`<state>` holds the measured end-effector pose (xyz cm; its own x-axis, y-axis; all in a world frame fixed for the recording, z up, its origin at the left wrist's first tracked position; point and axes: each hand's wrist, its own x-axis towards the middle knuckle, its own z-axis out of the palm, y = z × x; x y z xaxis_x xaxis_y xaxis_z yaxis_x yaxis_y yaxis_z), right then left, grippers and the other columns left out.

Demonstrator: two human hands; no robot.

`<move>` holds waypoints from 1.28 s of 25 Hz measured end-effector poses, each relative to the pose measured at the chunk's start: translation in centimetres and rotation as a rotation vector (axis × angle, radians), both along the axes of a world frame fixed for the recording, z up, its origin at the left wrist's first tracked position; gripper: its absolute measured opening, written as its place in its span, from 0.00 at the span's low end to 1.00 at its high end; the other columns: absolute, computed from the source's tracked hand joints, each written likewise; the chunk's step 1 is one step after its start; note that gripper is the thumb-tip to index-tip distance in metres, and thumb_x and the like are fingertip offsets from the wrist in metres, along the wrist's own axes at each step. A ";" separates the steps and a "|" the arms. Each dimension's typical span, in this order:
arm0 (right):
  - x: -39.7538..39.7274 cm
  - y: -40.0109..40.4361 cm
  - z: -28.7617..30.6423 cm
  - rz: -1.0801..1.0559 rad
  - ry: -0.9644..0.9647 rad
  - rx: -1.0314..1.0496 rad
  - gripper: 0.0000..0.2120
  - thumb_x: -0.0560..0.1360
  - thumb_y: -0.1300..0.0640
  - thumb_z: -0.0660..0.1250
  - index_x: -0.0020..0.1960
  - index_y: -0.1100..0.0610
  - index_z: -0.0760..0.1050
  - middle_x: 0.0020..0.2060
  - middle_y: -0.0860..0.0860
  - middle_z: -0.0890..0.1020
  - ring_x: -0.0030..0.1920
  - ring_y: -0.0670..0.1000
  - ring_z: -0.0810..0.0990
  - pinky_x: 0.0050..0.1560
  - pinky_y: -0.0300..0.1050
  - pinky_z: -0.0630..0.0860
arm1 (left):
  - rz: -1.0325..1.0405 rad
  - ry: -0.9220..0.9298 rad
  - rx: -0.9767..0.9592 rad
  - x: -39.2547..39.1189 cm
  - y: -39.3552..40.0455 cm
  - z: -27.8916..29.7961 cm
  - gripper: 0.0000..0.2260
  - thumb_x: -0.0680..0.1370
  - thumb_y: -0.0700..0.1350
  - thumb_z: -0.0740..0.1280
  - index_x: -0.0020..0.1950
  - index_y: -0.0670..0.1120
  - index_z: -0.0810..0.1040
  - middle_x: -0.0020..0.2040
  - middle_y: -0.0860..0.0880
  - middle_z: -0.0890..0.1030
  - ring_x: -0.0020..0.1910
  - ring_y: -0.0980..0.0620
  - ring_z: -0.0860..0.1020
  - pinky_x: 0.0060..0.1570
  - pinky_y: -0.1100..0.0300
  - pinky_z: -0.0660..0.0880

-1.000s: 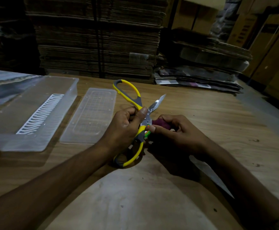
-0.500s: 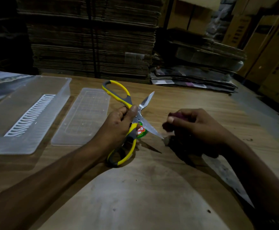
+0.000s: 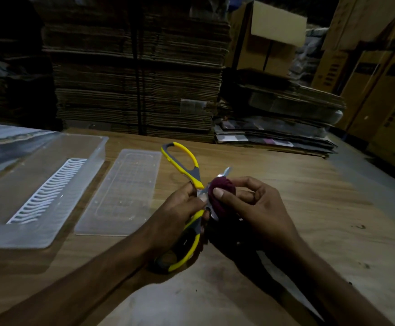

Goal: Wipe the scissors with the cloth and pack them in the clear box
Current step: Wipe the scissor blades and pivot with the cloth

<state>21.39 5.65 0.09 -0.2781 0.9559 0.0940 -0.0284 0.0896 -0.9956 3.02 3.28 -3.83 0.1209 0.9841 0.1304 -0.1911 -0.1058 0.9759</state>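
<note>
Right of the clear box [image 3: 50,191], my right hand [image 3: 250,208] has brought the maroon cloth [image 3: 222,194] back onto the blade; left hand [image 3: 180,208] grips the open scissors [image 3: 187,175]. Wiping resumes.

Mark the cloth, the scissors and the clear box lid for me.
cloth [image 3: 222,191], head view, on the maroon bundle under the thumb.
scissors [image 3: 181,164], head view, on the upper yellow handle loop.
clear box lid [image 3: 123,194], head view, on its flat middle panel.
</note>
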 end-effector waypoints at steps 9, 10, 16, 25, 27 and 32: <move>-0.5 0.1 -0.8 -0.286 -0.157 0.147 0.16 0.70 0.51 0.83 0.47 0.60 0.83 0.35 0.59 0.89 0.40 0.62 0.90 0.46 0.68 0.87 | -0.066 0.327 0.147 -0.4 -0.8 -0.2 0.11 0.87 0.48 0.61 0.60 0.41 0.75 0.37 0.46 0.80 0.38 0.50 0.78 0.43 0.51 0.76; -0.2 0.4 -0.8 -0.328 -0.158 0.140 0.16 0.70 0.50 0.83 0.47 0.60 0.83 0.36 0.59 0.89 0.40 0.62 0.90 0.46 0.69 0.86 | -0.063 0.361 0.155 -0.3 -0.8 -0.1 0.11 0.86 0.50 0.61 0.57 0.41 0.74 0.36 0.47 0.80 0.37 0.51 0.79 0.43 0.51 0.76; 0.6 1.6 -0.3 -0.328 0.007 0.031 0.16 0.75 0.54 0.80 0.55 0.63 0.81 0.40 0.58 0.90 0.39 0.55 0.89 0.43 0.53 0.85 | -0.042 0.337 0.136 -0.3 -0.4 0.1 0.08 0.86 0.49 0.62 0.53 0.45 0.75 0.36 0.45 0.80 0.37 0.46 0.78 0.41 0.54 0.76; -0.8 -0.6 -0.1 -0.072 0.045 -0.049 0.15 0.75 0.65 0.78 0.56 0.70 0.78 0.34 0.58 0.89 0.31 0.50 0.88 0.29 0.40 0.81 | -0.046 0.274 0.083 -0.9 0.0 -0.3 0.14 0.83 0.53 0.62 0.58 0.43 0.75 0.36 0.46 0.80 0.34 0.48 0.78 0.39 0.48 0.77; -0.9 -0.2 -0.3 -0.128 -0.008 -0.012 0.15 0.74 0.63 0.80 0.56 0.69 0.80 0.38 0.58 0.90 0.35 0.51 0.89 0.34 0.42 0.84 | -0.039 0.295 0.111 -0.8 -0.1 -0.2 0.11 0.84 0.52 0.62 0.54 0.44 0.75 0.35 0.46 0.79 0.33 0.48 0.77 0.39 0.47 0.75; 0.3 1.6 -0.6 -0.330 0.081 -0.012 0.14 0.77 0.58 0.78 0.58 0.64 0.81 0.42 0.60 0.90 0.35 0.52 0.88 0.31 0.44 0.83 | -0.037 0.388 0.112 -0.3 -0.4 -0.2 0.17 0.86 0.52 0.61 0.54 0.36 0.70 0.36 0.44 0.80 0.33 0.41 0.80 0.36 0.45 0.79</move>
<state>21.69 7.26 -0.55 0.0549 0.9943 0.0915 -0.0789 0.0956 -0.9923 2.69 2.87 -3.98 0.2170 0.9605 0.1741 0.1832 -0.2152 0.9592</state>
